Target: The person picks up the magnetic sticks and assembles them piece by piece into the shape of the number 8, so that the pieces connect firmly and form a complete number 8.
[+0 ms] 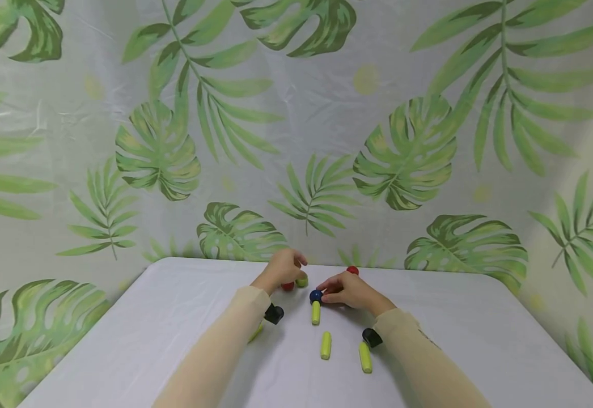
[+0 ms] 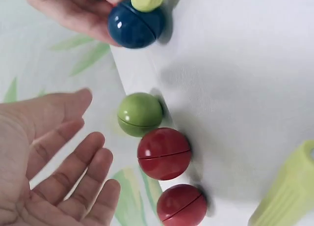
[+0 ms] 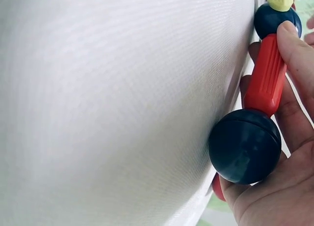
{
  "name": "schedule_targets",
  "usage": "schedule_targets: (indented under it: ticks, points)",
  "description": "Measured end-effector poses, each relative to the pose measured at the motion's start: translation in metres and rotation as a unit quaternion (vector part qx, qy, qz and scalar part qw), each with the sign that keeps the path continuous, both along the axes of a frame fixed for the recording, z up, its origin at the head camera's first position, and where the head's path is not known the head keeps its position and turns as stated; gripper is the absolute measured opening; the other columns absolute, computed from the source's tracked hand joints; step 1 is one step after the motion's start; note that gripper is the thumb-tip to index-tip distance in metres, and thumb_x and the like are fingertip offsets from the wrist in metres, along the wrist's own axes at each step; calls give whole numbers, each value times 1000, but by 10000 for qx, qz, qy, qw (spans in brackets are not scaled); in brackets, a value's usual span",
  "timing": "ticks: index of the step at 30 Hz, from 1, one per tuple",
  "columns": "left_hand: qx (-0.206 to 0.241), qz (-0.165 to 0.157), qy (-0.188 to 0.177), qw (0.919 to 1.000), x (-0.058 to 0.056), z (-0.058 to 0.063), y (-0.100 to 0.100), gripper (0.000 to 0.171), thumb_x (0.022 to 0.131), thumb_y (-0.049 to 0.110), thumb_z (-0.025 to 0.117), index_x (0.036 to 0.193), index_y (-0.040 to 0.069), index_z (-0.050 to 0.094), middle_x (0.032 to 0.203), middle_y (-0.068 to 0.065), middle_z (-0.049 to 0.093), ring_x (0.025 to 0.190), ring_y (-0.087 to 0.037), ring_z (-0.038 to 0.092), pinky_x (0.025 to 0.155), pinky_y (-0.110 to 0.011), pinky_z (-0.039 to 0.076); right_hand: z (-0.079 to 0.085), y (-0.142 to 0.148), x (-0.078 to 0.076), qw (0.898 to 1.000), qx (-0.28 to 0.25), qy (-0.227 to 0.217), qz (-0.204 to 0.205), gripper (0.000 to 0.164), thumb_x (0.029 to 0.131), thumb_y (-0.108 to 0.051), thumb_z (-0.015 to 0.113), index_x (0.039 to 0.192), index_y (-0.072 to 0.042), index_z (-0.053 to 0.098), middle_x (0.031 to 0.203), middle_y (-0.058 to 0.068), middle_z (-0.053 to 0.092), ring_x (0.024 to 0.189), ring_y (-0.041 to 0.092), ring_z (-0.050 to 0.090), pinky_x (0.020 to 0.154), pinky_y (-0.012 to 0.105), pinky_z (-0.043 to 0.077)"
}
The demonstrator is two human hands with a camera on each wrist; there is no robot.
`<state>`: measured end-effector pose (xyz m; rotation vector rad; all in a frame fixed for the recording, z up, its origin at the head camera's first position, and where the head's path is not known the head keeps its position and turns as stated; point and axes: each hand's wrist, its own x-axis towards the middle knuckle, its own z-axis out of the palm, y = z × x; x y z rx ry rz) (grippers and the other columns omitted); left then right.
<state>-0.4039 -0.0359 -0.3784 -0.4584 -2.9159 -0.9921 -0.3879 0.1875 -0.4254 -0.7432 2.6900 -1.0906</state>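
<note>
My right hand (image 1: 351, 291) pinches a glossy blue ball (image 1: 316, 296), thumb on its near side. A yellow-green ribbed rod (image 1: 316, 313) is joined to that ball and points toward me. In the right wrist view, a red ribbed rod (image 3: 267, 76) links the pinched ball to a second blue ball (image 3: 245, 146) beside the palm. My left hand (image 2: 54, 162) holds nothing, fingers spread and slightly bent. It hovers close to a green ball (image 2: 140, 114) and two red balls (image 2: 165, 154), which sit in a row on the table.
Two loose yellow-green rods, one in the middle (image 1: 325, 345) and one by the right wrist (image 1: 365, 357), lie on the white-covered table (image 1: 138, 340). Another rod (image 1: 255, 332) is partly hidden by the left sleeve. A red ball (image 1: 352, 271) shows beyond the right hand. Leaf-patterned sheeting hangs behind.
</note>
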Motion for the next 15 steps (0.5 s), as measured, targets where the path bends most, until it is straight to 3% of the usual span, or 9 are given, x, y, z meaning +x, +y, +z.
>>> schedule_targets:
  ticks: [5, 9, 15]
  points:
    - [37, -127, -253, 9996, -10, -6, 1, 36, 87, 9, 86, 122, 3, 77, 124, -17, 76, 116, -32, 70, 105, -48, 57, 0, -1, -1, 10000, -19, -8, 4, 26, 99, -15, 78, 123, -6, 79, 105, 4, 81, 86, 8, 65, 80, 23, 53]
    - [-79, -61, -365, 9993, -16, -12, 2, 38, 87, 9, 87, 123, 3, 77, 123, -14, 75, 114, -29, 68, 105, -46, 57, -2, 0, -2, 10000, -2, 4, 12, 27, 99, -16, 79, 123, -6, 79, 105, 4, 82, 87, 7, 66, 79, 22, 53]
    - [-446, -124, -148, 9988, -19, -19, 4, 34, 85, 7, 87, 117, 1, 78, 114, -14, 75, 97, -23, 68, 88, -36, 60, -1, 1, -3, 9999, 61, 44, -74, 28, 98, -18, 80, 124, -8, 80, 106, 3, 82, 87, 7, 66, 78, 21, 54]
